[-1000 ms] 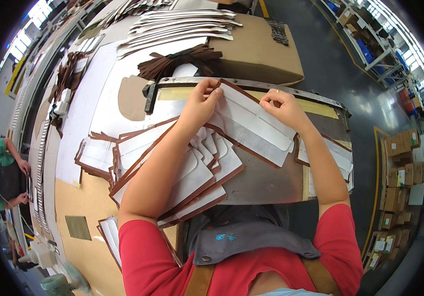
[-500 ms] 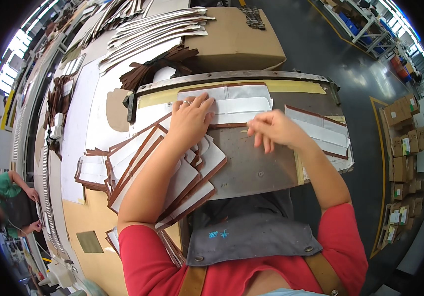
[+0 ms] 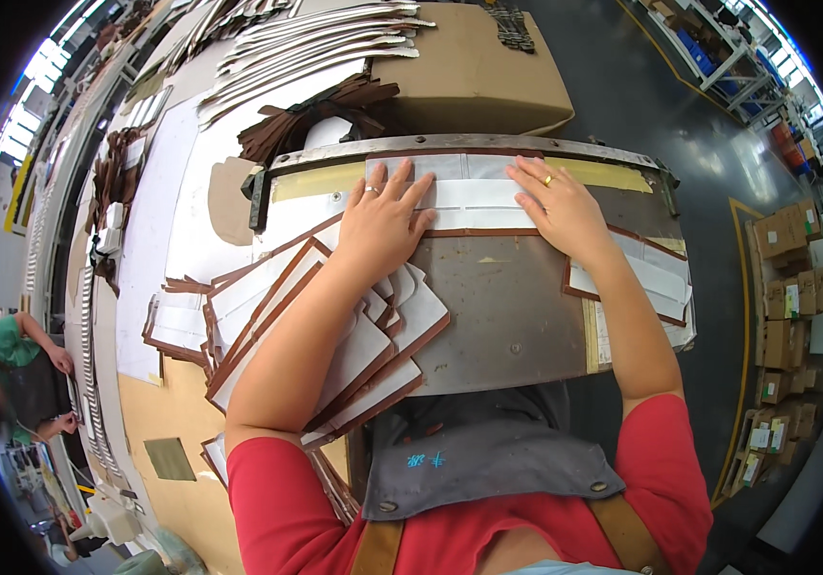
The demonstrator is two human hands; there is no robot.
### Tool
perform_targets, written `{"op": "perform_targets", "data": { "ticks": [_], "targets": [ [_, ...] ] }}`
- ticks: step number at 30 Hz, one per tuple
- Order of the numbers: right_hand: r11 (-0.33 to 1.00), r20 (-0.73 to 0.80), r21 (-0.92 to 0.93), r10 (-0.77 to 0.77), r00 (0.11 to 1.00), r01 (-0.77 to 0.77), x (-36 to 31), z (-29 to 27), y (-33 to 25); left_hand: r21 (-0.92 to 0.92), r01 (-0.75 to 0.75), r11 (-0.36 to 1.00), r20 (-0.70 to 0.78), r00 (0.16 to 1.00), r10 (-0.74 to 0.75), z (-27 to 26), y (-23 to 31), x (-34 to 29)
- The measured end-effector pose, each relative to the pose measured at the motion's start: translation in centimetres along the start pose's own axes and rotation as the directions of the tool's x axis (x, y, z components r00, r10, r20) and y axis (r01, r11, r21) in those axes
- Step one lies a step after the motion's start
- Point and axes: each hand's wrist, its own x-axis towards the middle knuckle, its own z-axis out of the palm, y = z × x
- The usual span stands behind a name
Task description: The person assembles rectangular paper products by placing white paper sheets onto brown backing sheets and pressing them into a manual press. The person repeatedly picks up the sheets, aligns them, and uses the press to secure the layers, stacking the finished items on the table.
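A white panel with brown edges [image 3: 474,203] lies flat on the grey work board [image 3: 488,307], its far edge close to a metal bar [image 3: 469,143]. My left hand [image 3: 387,216] rests spread on the panel's left end. On its right end lies my right hand [image 3: 557,206], fingers stretched out and pointing away from me. Both palms face down, and part of the panel is hidden under them. Beneath my left forearm a fanned pile of similar brown-edged white pieces [image 3: 344,359] spreads out. Another such piece [image 3: 646,273] lies beside my right forearm.
A large cardboard box [image 3: 478,72] stands beyond the bar. Left of it are stacked white strips [image 3: 311,48] and a bundle of brown strips [image 3: 311,115]. A co-worker in green [image 3: 23,369] is at the far left. Stacked cartons [image 3: 785,326] stand right of the aisle.
My right hand has moved from above the board onto the panel's right end, and its fingers have straightened. The panel sits slightly nearer the bar. My left hand has stayed on it.
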Motion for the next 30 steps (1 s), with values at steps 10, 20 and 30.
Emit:
{"op": "perform_targets", "data": {
  "ticks": [10, 20, 30],
  "targets": [
    [0.996, -0.071, 0.078, -0.029, 0.997, 0.035, 0.7, -0.7, -0.8, 0.004, -0.017, 1.0, -0.053, 0.998, 0.017, 0.0, 0.5, 0.3],
    [0.999, -0.04, 0.008, -0.043, 0.998, 0.043, 0.5, -0.8, -1.4, -0.021, -0.048, 0.999, -0.116, 0.992, 0.045, -0.1, 1.0, 0.1],
    [0.977, -0.126, 0.11, -0.167, 0.978, 0.181, 3.5, -0.9, -2.1, -0.012, -0.07, 0.997, -0.132, 0.989, 0.067, -0.2, 1.1, -0.2]
  ]
}}
